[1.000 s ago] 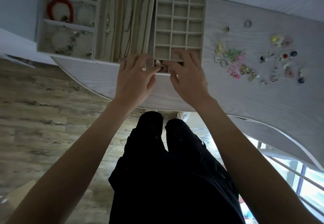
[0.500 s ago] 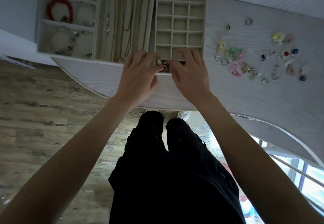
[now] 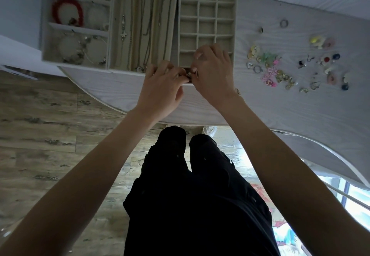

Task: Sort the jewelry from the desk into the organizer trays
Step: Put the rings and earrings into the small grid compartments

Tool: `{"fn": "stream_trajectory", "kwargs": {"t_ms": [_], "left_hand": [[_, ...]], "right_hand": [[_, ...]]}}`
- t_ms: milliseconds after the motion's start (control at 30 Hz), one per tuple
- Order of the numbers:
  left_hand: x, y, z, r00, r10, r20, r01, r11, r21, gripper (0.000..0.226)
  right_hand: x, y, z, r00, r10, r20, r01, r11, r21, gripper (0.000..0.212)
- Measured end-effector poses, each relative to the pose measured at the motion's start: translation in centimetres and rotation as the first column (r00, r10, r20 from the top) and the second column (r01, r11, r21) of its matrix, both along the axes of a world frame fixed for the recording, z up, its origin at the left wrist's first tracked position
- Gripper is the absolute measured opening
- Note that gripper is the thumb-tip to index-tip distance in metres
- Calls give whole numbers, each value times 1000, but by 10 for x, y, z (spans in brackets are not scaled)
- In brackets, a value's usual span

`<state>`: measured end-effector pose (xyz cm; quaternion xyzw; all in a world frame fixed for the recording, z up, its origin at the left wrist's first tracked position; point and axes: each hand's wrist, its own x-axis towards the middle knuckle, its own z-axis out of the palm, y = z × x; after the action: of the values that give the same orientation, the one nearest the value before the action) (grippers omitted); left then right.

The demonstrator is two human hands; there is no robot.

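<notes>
Jewelry (image 3: 280, 69) lies loose on the right part of the white wood-grain desk (image 3: 280, 105): gold and silver earrings, pink and green flower pieces, a yellow piece, red and dark blue studs, and two rings (image 3: 284, 23) set apart nearer the far edge. Three beige organizer trays stand side by side at the desk's left end. The grid tray (image 3: 207, 21), divided into small square compartments, is nearest the loose items; every compartment in view holds nothing, and its near row is covered by the hands. The necklace tray (image 3: 144, 25), touching it on the left, holds chains laid lengthwise, one with a cross pendant. The bracelet tray (image 3: 77, 23), furthest left, holds a red beaded bracelet (image 3: 67, 13), a white bead bracelet and several silver ones. Left hand (image 3: 162, 87) and right hand (image 3: 214, 71) meet at the near left corner of the grid tray, fingers curled, fingertips pinching a small metallic piece (image 3: 187, 75) between them; what kind of piece it is cannot be told. No brand, label or legible writing appears on any tray or item. Black trousers (image 3: 190, 195) and wood-plank floor (image 3: 50, 125) show below the desk edge.
</notes>
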<state>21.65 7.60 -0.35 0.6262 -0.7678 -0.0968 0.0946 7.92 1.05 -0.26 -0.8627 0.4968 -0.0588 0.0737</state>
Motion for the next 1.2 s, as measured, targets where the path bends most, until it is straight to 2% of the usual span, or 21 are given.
{"fn": "stream_trajectory", "kwargs": {"t_ms": [100, 200, 300, 367, 433, 500, 633, 900, 1067, 1200], "left_hand": [[0, 0, 0, 1000, -6, 3, 6, 1000, -4, 19], [1, -1, 0, 1000, -16, -3, 16, 1000, -4, 21], [2, -1, -2, 1000, -22, -13, 21, 1000, -21, 21], [1, -1, -2, 999, -1, -44, -1, 999, -32, 21], [1, -4, -1, 997, 51, -66, -54, 997, -50, 20], [0, -8, 0, 994, 86, -69, -90, 994, -54, 22], [-4, -12, 0, 997, 60, -46, -61, 998, -16, 34], [-3, -5, -6, 997, 65, -33, -67, 997, -44, 34], [-4, -3, -7, 993, 97, -72, -99, 995, -26, 30], [-3, 2, -6, 994, 89, -70, -92, 995, -47, 28]], "right_hand": [[3, 1, -3, 998, -53, -40, 53, 999, 2, 8], [6, 3, -3, 999, -24, -41, 24, 1000, -10, 11], [-2, 4, 4, 995, -8, 104, 11, 999, -34, 8], [-14, 7, 10, 975, -66, 213, 68, 998, -6, 10], [-23, 13, 12, 964, -110, 243, 115, 993, -6, 17], [-27, 22, 9, 970, -98, 222, 101, 995, -2, 22], [-25, 34, 0, 991, -62, 118, 63, 998, 1, 22], [-12, 43, 0, 993, -114, -22, 114, 993, 5, 34], [-12, 40, 2, 995, -97, 15, 97, 995, 11, 20], [-10, 37, 2, 996, -90, -17, 91, 996, 14, 17]]}}
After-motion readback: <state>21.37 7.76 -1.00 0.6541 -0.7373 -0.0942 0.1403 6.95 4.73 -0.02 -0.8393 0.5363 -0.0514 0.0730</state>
